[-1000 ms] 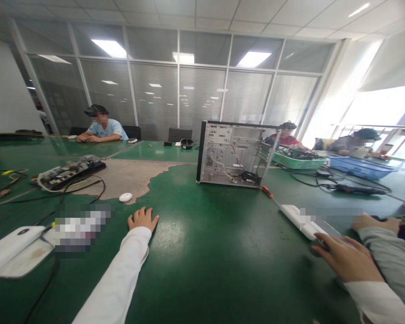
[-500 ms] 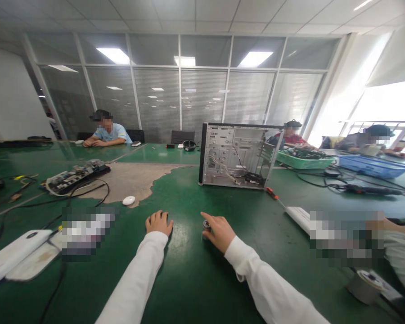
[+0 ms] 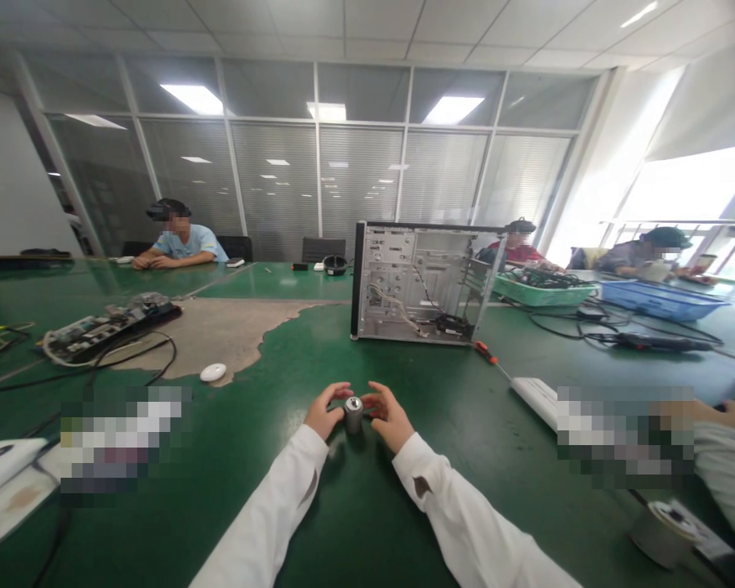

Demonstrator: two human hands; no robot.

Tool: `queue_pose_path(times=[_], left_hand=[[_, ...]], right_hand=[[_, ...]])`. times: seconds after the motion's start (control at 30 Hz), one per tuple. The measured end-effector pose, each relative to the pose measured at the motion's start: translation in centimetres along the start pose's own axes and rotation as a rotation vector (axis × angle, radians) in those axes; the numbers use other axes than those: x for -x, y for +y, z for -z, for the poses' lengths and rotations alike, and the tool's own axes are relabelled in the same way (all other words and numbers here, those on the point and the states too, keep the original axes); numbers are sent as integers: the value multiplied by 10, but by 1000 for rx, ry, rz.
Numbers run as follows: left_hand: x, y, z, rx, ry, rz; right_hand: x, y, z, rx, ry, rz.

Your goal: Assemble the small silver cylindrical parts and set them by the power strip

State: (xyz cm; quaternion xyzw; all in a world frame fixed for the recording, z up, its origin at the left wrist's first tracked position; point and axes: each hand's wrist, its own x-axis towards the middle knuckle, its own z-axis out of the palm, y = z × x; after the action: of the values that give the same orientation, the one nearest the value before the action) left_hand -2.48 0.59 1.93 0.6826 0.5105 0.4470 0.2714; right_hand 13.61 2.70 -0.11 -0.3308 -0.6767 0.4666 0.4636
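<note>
On the near middle of the green worktop (image 3: 361,514), an upright metal cylinder (image 3: 354,420) is no longer being flanked by the right hand (image 3: 393,418) alone; the left hand (image 3: 324,413) is being added, both being kept open-fingered, contact being impossible to tell.

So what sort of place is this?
Probably an office room used for electronics work: there's a glass partition behind, and an opened computer case on a big green table.
</note>
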Motion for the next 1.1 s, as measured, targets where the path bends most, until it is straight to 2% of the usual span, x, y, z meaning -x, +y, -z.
queue_pose_path(times=[0.03,0.13,0.23,0.5,0.7,0.87,1.1], left_hand=[[3,3,-2,-6,-4,-53],[12,14,-3,-200,112,-219],[16,21,0,-350,132,-277],[18,22,-1,-470,44,-187],[20,22,-2,-478,-4,-274],[18,18,-6,-452,7,-269],[18,21,-10,-447,1,-172]], right_hand=[[-2,4,1,-52,26,-30],[-7,11,2,-133,73,-80],[-6,10,2,-123,85,-85],[-2,5,1,-39,43,-52],[-2,8,0,-5,28,-40],[-3,8,0,-7,22,-37],[-2,5,0,16,28,-33]])
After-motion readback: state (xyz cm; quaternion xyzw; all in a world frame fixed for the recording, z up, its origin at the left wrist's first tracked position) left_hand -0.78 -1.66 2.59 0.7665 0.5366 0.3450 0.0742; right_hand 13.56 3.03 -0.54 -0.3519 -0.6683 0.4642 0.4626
